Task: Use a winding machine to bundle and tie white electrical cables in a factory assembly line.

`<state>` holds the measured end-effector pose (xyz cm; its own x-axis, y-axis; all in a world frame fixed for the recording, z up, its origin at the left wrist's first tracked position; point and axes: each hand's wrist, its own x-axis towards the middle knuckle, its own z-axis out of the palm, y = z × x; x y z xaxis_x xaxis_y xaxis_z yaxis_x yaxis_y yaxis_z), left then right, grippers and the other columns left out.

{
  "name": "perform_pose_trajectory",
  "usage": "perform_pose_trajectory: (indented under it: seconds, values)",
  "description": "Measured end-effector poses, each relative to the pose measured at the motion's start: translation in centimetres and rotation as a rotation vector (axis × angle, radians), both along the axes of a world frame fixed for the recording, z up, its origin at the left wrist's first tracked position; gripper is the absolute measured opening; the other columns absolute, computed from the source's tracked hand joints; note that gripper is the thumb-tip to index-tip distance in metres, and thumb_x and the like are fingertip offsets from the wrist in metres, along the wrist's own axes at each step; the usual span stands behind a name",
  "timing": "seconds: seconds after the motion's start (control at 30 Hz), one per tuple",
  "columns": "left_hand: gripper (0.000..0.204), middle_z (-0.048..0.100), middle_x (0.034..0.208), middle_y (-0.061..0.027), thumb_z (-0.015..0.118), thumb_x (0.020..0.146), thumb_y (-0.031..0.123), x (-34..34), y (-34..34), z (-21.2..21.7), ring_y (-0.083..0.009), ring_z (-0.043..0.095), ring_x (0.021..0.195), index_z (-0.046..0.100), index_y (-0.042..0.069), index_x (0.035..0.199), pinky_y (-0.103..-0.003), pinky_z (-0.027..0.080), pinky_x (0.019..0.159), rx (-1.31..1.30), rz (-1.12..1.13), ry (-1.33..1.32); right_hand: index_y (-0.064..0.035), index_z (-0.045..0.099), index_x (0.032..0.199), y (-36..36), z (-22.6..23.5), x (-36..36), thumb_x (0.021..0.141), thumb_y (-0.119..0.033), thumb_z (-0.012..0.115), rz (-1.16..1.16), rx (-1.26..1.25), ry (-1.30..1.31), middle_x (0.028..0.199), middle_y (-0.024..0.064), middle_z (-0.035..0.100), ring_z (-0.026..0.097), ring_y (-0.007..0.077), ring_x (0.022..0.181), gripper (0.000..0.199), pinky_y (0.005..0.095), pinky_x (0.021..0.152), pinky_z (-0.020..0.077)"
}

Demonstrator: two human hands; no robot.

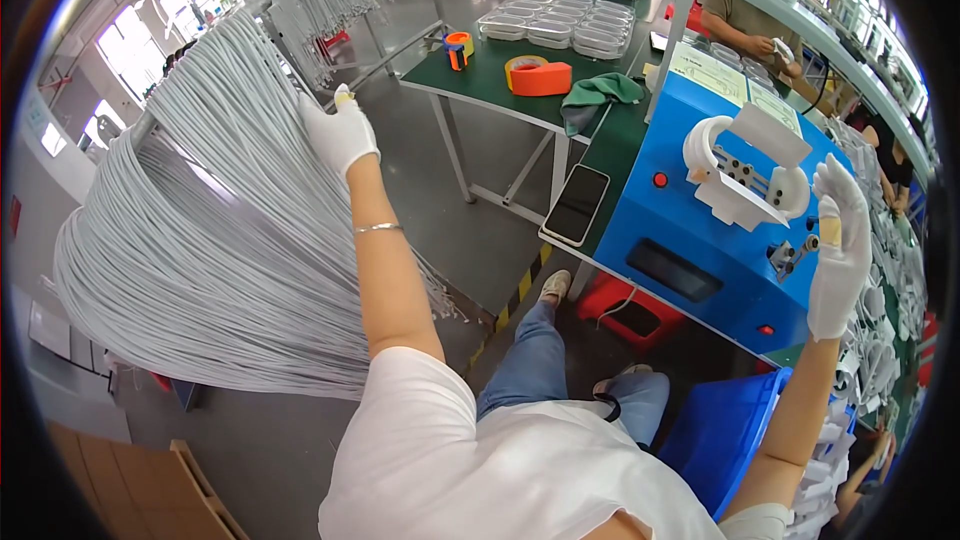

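Observation:
A thick bundle of grey-white cables [230, 240] hangs in long loops on my left. My left hand [342, 135], in a white glove, is at the upper right side of this bundle. Its thumb points up, while the fingers are hidden toward the cables, so I cannot see whether they grip one. My right hand [842, 260], also gloved in white, is beside the right edge of a blue machine [650, 195]. Its fingers stretch upward, apart from the thumb, with nothing visible in them. Close by on the machine are white curved guards [745, 175] around a metal fixture and a small roller mechanism [790, 258].
A phone [577, 204] lies at the edge of a green table [480, 90] holding tape rolls [538, 77], a green cloth [603, 98] and clear plastic trays [555, 20]. A blue bin [720, 440] stands beneath. Coiled white cables [875, 340] pile at right; another person [745, 25] sits beyond.

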<state>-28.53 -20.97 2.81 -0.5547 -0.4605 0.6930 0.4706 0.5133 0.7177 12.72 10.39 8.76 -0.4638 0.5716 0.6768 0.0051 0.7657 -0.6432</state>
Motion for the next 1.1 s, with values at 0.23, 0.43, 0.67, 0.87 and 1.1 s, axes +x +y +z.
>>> perform_pose_trajectory:
  seconds: [0.23, 0.43, 0.67, 0.87, 1.1]
  values:
    - [0.022, 0.050, 0.061, -0.0028, 0.045, 0.086, -0.001, 3.0, 2.4, 1.6, -0.0112, 0.048, 0.047, 0.063, -0.005, 0.098, -0.023, 0.046, 0.045, 0.487, -0.844, -0.061, -0.0028, 0.057, 0.120, -3.1, 0.6, 0.3, 0.095, -0.013, 0.051, -0.003, 0.296, -0.021, 0.112, 0.0077, 0.061, 0.056, 0.0152, 0.105, 0.028, 0.0320, 0.101, 0.0376]
    - [0.031, 0.053, 0.061, -0.0011, 0.052, 0.091, 0.028, 18.9, 10.0, -1.2, -0.0053, 0.045, 0.044, 0.059, -0.002, 0.095, -0.019, 0.035, 0.039, 0.289, -1.703, -0.299, -0.0006, 0.059, 0.115, -8.6, 1.4, -4.3, 0.081, 0.000, 0.061, 0.388, 0.132, -0.134, 0.102, 0.0114, 0.063, 0.062, 0.0204, 0.089, 0.034, 0.0301, 0.083, 0.0473]
    - [0.020, 0.065, 0.099, -0.0093, 0.056, 0.082, 0.017, 37.3, 18.7, -11.4, -0.0226, 0.062, 0.092, 0.060, 0.005, 0.099, -0.038, 0.048, 0.082, -0.667, -2.177, -0.193, -0.0038, 0.047, 0.131, -10.8, 0.5, -5.6, 0.090, -0.012, 0.059, 0.831, -0.540, -0.414, 0.103, 0.0049, 0.061, 0.054, 0.0089, 0.077, 0.044, 0.0242, 0.076, 0.0464]
    - [0.023, 0.067, 0.091, -0.0067, 0.065, 0.080, 0.018, 33.0, 16.5, -3.9, -0.0180, 0.063, 0.076, 0.067, 0.008, 0.100, -0.030, 0.050, 0.070, -0.652, -2.298, -0.283, 0.0021, 0.067, 0.092, -5.4, 0.8, 3.1, 0.088, -0.025, 0.063, 0.531, -0.588, -0.407, 0.086, 0.0069, 0.069, 0.061, 0.0113, 0.083, 0.027, 0.0252, 0.079, 0.0481]
    - [0.023, 0.040, 0.056, -0.0007, 0.052, 0.092, 0.022, 22.7, 13.0, 0.2, -0.0072, 0.033, 0.039, 0.055, 0.000, 0.088, -0.022, 0.029, 0.037, 0.794, -2.323, -0.188, 0.0051, 0.048, 0.120, -0.6, -9.3, 16.5, 0.099, -0.032, 0.040, 0.817, -0.981, 0.567, 0.065, 0.0034, 0.047, 0.029, 0.0067, 0.034, 0.043, 0.0212, 0.030, 0.0277]
